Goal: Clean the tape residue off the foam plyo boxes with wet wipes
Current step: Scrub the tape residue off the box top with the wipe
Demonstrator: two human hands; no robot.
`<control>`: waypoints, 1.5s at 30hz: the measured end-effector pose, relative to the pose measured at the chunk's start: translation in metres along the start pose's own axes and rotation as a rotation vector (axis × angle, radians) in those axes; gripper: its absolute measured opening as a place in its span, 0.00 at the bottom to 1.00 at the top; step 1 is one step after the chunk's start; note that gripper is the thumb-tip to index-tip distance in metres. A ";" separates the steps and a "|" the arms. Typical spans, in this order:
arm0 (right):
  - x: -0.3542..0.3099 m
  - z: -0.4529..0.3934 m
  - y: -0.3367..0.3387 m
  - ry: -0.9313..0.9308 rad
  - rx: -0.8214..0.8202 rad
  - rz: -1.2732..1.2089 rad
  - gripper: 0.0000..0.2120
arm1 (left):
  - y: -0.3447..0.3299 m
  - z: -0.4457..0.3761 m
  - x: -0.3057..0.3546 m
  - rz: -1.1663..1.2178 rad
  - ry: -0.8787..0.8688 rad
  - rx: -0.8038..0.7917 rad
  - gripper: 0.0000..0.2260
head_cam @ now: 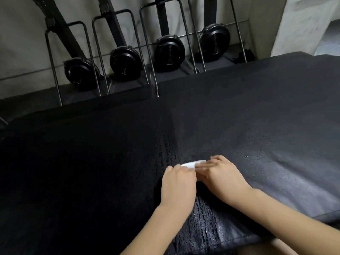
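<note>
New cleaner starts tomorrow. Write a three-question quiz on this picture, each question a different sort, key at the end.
1. True or false: only one hand touches the wet wipe.
2. The streaked strip of tape residue runs: A) from the near edge away towards the racks, B) sideways across the foam plyo box, C) in a ring.
3. Fill in: behind the box, black round machines stand in wire ____.

Key:
1. False: the left hand and the right hand both hold it against the foam.
2. A
3. racks
</note>
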State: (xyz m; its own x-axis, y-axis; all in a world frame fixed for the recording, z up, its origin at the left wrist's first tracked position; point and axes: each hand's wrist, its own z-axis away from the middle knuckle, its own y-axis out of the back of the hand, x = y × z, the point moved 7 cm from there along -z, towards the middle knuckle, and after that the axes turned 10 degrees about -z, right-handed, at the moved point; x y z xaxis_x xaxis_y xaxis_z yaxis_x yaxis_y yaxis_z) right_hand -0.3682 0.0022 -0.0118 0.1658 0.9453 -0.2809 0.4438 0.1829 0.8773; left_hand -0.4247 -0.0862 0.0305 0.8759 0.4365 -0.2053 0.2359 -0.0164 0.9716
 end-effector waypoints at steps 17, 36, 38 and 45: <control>0.014 -0.032 -0.007 -0.058 -0.185 0.185 0.05 | -0.017 -0.024 -0.027 0.153 0.068 0.024 0.15; 0.022 -0.044 -0.013 -0.028 -0.254 0.091 0.20 | -0.010 -0.041 -0.034 0.089 -0.033 0.004 0.11; 0.025 -0.044 -0.013 -0.032 -0.264 0.078 0.24 | -0.014 -0.042 -0.035 0.067 -0.082 0.011 0.17; 0.053 -0.149 -0.015 -0.107 -0.242 0.258 0.16 | -0.029 -0.135 -0.077 0.059 0.069 0.083 0.12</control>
State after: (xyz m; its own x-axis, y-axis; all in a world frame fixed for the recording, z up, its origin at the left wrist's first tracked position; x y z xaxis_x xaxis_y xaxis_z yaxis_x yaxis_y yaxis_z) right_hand -0.4969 0.0894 0.0182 0.3417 0.9375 -0.0666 0.1560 0.0133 0.9877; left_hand -0.5560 0.0020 0.0341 0.8589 0.4936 -0.1366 0.2213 -0.1172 0.9681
